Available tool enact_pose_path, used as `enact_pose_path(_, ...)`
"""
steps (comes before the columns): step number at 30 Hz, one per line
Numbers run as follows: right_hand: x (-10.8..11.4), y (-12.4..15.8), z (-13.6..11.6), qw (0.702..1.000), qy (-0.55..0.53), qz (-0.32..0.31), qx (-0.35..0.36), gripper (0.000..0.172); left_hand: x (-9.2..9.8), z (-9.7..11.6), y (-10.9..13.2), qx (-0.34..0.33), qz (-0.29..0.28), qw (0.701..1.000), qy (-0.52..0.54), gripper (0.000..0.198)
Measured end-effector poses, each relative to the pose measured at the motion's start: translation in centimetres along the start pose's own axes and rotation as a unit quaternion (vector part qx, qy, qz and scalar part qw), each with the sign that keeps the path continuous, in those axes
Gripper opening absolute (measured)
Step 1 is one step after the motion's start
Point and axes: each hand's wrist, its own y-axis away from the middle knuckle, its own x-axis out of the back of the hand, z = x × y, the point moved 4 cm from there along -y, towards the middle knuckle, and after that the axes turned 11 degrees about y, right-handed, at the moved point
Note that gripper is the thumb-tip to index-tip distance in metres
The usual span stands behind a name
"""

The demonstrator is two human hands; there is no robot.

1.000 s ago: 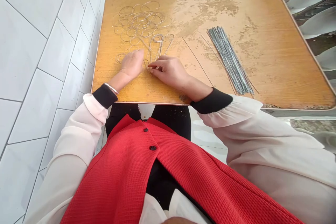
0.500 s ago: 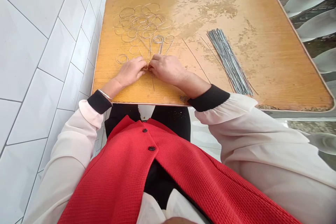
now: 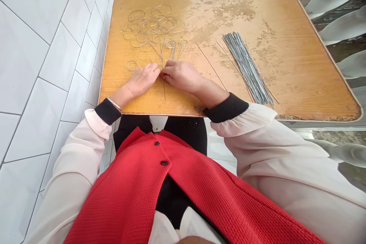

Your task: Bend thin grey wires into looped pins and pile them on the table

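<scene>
My left hand [image 3: 144, 79] and my right hand [image 3: 182, 76] meet near the table's front edge, fingertips pinched close together. Between them they grip a thin wire [image 3: 164, 92], whose straight end sticks out toward me below the fingers. The part of the wire inside the fingertips is hidden. Just beyond my hands lies a loose tangle of wire bent into loops [image 3: 154, 26]. A small coiled ring of wire [image 3: 131, 65] rests beside my left hand. Several looped wires bunched together [image 3: 170, 45] lie beyond my right hand.
A bundle of straight grey wires [image 3: 247, 68] lies on the right of the worn wooden table [image 3: 300, 65]. One single straight wire [image 3: 210, 64] lies between it and my right hand. A white tiled wall [image 3: 57, 57] runs along the left; pale balusters [image 3: 340, 26] stand at the right.
My hands stay pinched at the same spot on the wire, with only slight finger movement. The whole view has shifted a little.
</scene>
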Motion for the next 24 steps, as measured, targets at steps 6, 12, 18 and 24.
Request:
enact_pose_path(6,0.1,-0.1,-0.6,0.998,0.059,-0.011,0.013,0.038,0.3,-0.5,0.2,0.031,0.002,0.997,0.069,0.026)
enact_pose_path(12,1.5,0.2,-1.5,0.994,0.106,-0.004,0.025,0.039,1.1,-1.6,0.8,0.043,0.098,0.951,0.290,0.015)
enact_pose_path(18,2.0,0.4,-1.7,0.991,-0.060,0.119,-0.017,0.027,2.5,-1.4,2.0,0.073,0.157,0.845,0.506,0.012)
enact_pose_path(24,2.1,0.7,-0.8,0.872,-0.404,0.192,-0.197,0.028,2.9,-1.0,2.7,0.088,0.286,0.806,0.511,0.010)
